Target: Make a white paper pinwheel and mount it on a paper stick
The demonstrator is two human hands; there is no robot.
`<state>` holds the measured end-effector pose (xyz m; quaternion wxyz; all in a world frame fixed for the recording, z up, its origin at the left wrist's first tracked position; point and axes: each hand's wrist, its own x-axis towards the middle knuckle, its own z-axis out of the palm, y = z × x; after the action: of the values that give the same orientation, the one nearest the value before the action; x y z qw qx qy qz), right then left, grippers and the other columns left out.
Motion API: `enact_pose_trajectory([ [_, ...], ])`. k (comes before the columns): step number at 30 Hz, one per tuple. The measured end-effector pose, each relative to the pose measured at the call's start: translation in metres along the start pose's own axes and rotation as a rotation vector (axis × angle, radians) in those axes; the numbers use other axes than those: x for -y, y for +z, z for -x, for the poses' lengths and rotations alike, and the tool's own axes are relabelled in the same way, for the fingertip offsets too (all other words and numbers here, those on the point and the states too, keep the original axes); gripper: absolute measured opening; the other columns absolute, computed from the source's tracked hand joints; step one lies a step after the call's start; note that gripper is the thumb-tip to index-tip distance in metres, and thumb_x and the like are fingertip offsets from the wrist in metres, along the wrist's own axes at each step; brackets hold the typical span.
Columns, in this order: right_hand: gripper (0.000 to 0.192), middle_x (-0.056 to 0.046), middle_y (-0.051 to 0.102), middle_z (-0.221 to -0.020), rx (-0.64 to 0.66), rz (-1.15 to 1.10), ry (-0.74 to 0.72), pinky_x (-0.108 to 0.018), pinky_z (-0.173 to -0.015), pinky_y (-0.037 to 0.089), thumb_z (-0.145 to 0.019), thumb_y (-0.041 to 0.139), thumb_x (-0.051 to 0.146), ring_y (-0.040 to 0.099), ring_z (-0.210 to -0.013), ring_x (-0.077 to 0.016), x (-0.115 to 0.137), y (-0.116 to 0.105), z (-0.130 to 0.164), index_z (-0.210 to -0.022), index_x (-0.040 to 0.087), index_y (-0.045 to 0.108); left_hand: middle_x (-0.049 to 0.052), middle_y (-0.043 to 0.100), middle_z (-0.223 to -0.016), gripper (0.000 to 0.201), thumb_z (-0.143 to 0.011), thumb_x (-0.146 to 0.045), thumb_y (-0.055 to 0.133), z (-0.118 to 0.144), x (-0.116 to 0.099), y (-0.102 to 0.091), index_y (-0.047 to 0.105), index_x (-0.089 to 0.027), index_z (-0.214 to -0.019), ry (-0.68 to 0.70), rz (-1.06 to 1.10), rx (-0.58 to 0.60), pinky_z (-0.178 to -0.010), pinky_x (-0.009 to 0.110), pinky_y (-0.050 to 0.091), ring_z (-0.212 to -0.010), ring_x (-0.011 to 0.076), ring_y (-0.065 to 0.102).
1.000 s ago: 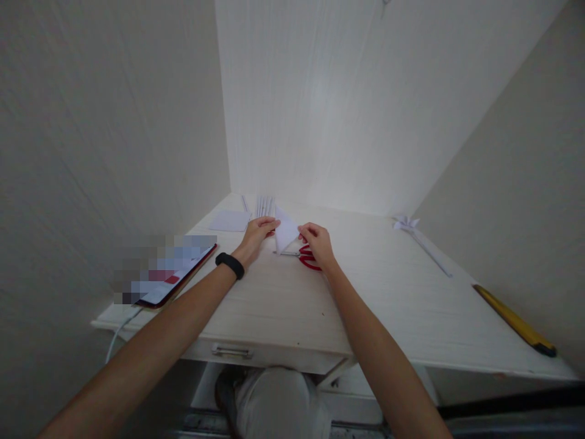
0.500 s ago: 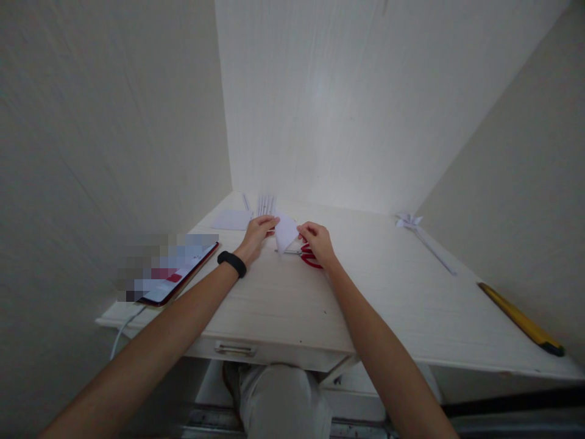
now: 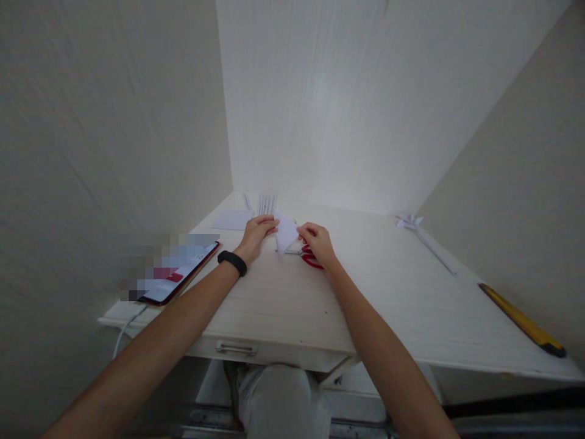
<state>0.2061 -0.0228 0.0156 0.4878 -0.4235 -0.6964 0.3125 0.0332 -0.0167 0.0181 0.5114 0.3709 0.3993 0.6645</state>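
Observation:
Both my hands hold a small folded piece of white paper [image 3: 286,231] just above the white desk [image 3: 411,311]. My left hand [image 3: 257,235], with a black band on its wrist, pinches the paper's left edge. Pinching the right edge is my right hand [image 3: 317,242]. Red-handled scissors [image 3: 309,258] lie on the desk right under my right hand, partly hidden by it.
A phone [image 3: 180,279] with a white cable lies at the desk's left edge. White paper sheets [image 3: 231,219] and paper strips [image 3: 265,204] lie by the back wall. A folded paper flower on a long stem [image 3: 418,228] and a yellow ruler [image 3: 521,320] lie at right. Walls close in on three sides.
Hands and paper stay in nearly the same place; the fingers shift slightly on the paper. The view has tilted a little.

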Motion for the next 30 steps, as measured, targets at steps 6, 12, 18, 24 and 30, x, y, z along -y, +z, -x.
enact_pose_trajectory([
  [6, 0.028, 0.002, 0.054, -0.055, -0.008, 0.015, -0.003, -0.021, -0.049, 0.036, -0.077, 0.053, 0.041, 0.044, -0.049, -0.0088, 0.0004, 0.0000, 0.0015, -0.061, 0.017, 0.057, 0.004, 0.063, -0.075, 0.017, -0.055, -0.017, 0.076, 0.0010, -0.0012, -0.0005, 0.066, -0.012, -0.068, 0.016, 0.003, 0.015, -0.065, 0.022, 0.050, -0.069, 0.0101, 0.057],
  [12, 0.028, 0.002, 0.054, -0.055, -0.009, 0.032, -0.012, -0.021, -0.048, 0.036, -0.077, 0.053, 0.040, 0.045, -0.049, -0.0089, 0.0011, -0.0002, 0.0012, -0.061, 0.017, 0.056, 0.003, 0.062, -0.071, 0.015, -0.054, -0.017, 0.077, 0.0005, -0.0016, -0.0011, 0.066, -0.012, -0.064, 0.050, 0.007, 0.022, -0.065, 0.022, 0.051, -0.068, 0.0105, 0.057],
  [18, 0.025, 0.002, 0.053, -0.054, -0.001, 0.021, 0.018, -0.021, -0.049, 0.037, -0.077, 0.053, 0.037, 0.045, -0.048, -0.0090, 0.0040, 0.0014, 0.0013, -0.061, 0.018, 0.056, 0.005, 0.064, -0.078, 0.015, -0.058, -0.008, 0.073, 0.0011, -0.0021, -0.0006, 0.065, -0.010, -0.072, 0.052, 0.052, -0.009, -0.076, 0.027, 0.053, -0.074, 0.0118, 0.061],
  [24, 0.026, 0.003, 0.051, -0.052, 0.010, 0.053, 0.008, -0.021, -0.049, 0.036, -0.078, 0.052, 0.037, 0.044, -0.047, -0.0086, 0.0068, 0.0006, 0.0040, -0.060, 0.018, 0.055, 0.005, 0.064, -0.080, 0.019, -0.061, -0.007, 0.071, 0.0000, 0.0007, -0.0018, 0.065, -0.009, -0.079, 0.059, 0.066, 0.015, -0.081, 0.028, 0.053, -0.074, 0.0115, 0.062],
  [30, 0.026, 0.003, 0.051, -0.052, 0.029, 0.048, 0.009, -0.021, -0.049, 0.037, -0.078, 0.052, 0.037, 0.043, -0.046, -0.0085, 0.0057, 0.0014, 0.0033, -0.061, 0.018, 0.056, 0.004, 0.061, -0.078, 0.012, -0.061, -0.013, 0.073, 0.0018, -0.0039, 0.0003, 0.066, -0.011, -0.071, 0.065, 0.041, -0.007, -0.072, 0.026, 0.053, -0.072, 0.0105, 0.058],
])
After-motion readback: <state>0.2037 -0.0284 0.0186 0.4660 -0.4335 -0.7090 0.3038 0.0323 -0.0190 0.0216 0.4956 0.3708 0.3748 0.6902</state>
